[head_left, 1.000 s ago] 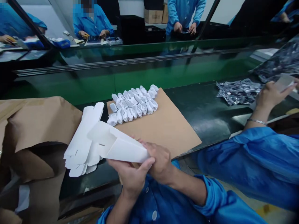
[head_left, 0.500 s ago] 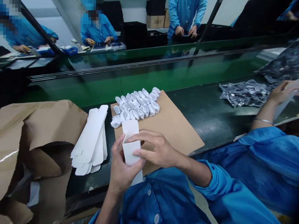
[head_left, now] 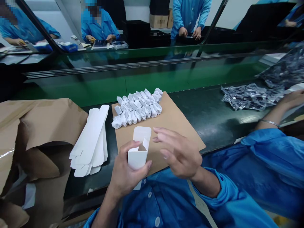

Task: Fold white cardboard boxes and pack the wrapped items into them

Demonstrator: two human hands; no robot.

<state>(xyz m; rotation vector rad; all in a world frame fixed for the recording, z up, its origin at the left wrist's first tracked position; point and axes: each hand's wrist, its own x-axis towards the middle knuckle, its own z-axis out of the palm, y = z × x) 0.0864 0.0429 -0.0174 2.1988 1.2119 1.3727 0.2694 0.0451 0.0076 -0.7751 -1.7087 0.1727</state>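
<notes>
A dark tabletop (head_left: 201,104) is seen stretched across the scene, bordered at its far side by a green panel (head_left: 152,77). Its left end is flanked by a torn brown carton (head_left: 54,123). A brown cardboard sheet (head_left: 171,115) is laid centrally on it, and flat white blanks (head_left: 89,142) are piled between carton and sheet. Plastic-wrapped parts (head_left: 251,96) are heaped at the right. The right hand (head_left: 181,155) is raised with its fingers parted, just right of the white box (head_left: 137,160). That box is gripped by the fingers of the left hand (head_left: 124,174) near the sheet's near left edge, its far flap raised. Small white wrapped bundles (head_left: 137,107) are lined up in rows on the sheet's far left part.
</notes>
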